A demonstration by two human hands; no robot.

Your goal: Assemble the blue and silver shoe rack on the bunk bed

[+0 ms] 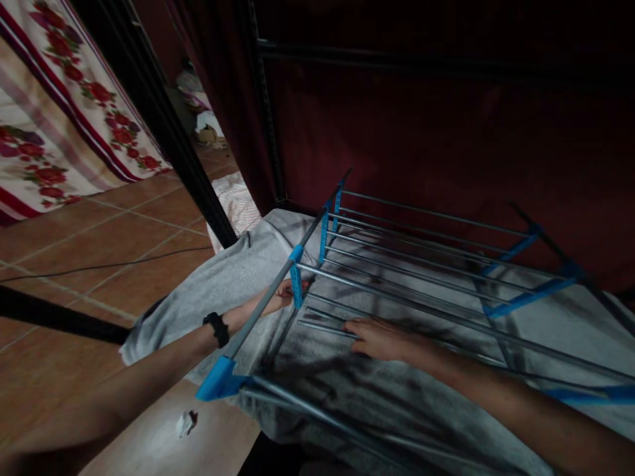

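Note:
A metal rack [421, 294] of thin grey tubes joined by blue plastic parts lies across a grey blanket [218, 274]. My left hand [281, 295], below a wristband, is closed at a perforated blue plastic bracket [296, 284] on the rack's left side; the bracket hides part of the fingers. Two short loose-looking rod ends [325, 327] stick out to the left beneath the upper tubes. Around these metal rods my right hand [380, 338] is curled, palm down, reaching in from the right. A blue corner piece [218, 378] sits at the near left end of the frame.
Dark red cloth [397, 139] hangs behind the rack. Black metal posts [163, 125] rise at the left, with a floral curtain [59, 99] beyond. A dark cable [109, 266] crosses the tiled floor [149, 231]. A crumpled white scrap [185, 423] lies below the blanket.

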